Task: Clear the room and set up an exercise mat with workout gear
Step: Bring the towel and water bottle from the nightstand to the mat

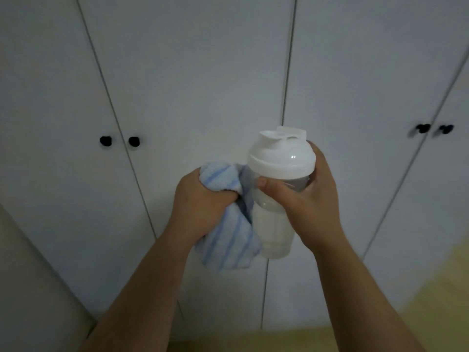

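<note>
Left hand: fist bunched on the blue-striped towel, just beside the shaker bottle.
Right hand: wrapped round the shaker bottle.

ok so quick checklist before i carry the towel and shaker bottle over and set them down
1. Right hand grip on the shaker bottle: ok, thumb and fingers wrap it just under the lid.
2. Left hand grip on the blue striped towel: ok, bunched in the fist, loose end hanging below.
3. Lid seated on the bottle: ok, it sits level all round.
4. Flip cap snapped shut: cannot tell from this angle.
5. Wardrobe doors closed: ok, all those in view are shut.
6. Exercise mat laid out and ready: cannot tell, it is not in view.
</note>
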### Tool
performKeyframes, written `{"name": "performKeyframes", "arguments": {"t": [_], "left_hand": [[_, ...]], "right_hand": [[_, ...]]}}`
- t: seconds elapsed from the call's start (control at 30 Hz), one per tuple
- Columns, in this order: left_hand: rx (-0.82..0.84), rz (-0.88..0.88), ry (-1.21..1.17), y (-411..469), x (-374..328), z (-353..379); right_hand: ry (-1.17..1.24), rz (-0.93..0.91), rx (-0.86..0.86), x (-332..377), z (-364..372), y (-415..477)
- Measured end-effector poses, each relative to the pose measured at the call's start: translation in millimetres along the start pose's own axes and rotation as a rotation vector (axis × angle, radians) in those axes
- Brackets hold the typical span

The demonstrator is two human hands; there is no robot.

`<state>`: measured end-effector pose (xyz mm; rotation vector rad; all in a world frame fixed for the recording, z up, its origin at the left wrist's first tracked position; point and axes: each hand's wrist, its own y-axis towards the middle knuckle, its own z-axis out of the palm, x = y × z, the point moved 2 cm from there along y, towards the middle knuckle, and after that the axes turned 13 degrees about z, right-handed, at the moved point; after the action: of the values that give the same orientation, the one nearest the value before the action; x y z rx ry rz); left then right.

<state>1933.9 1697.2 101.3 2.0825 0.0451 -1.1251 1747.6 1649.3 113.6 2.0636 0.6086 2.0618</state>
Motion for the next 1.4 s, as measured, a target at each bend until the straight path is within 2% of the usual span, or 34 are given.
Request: {"name": "performKeyframes", "arguments": {"t": [0.23, 0.43, 0.7, 1.0, 1.2, 1.4], "left_hand": [[0.103, 0.129, -0.141, 18.8, -73.4, 112.3], [0.214, 0.135, -0.263, 13.9, -126.2, 216.6], [0.347, 0.108, -0.396, -13.1, -187.4, 352.3], [0.483, 0.099, -0.445, -21.7, -232.8, 474.3], [0.592, 0.130, -0.510, -15.4, -255.5, 566.0], [0.717, 0.190, -0.595, 10.1, -282.5, 693.1]], "right_hand": [[-0.150, 0.001, -0.281, 6.2, -124.3, 4.3], [-0.237, 0.054, -0.472, 4.9, -237.7, -4.0], [-0.322, 0.116, -0.670, -3.1, -371.3, -24.7], [-0.412, 0.141, -0.873, -10.9, -481.2, -28.0], [-0.449, 0.179, -0.992, -35.3, -548.4, -11.8], [-0.498, 0.184, -1.112, -64.5, -635.2, 30.9]]}}
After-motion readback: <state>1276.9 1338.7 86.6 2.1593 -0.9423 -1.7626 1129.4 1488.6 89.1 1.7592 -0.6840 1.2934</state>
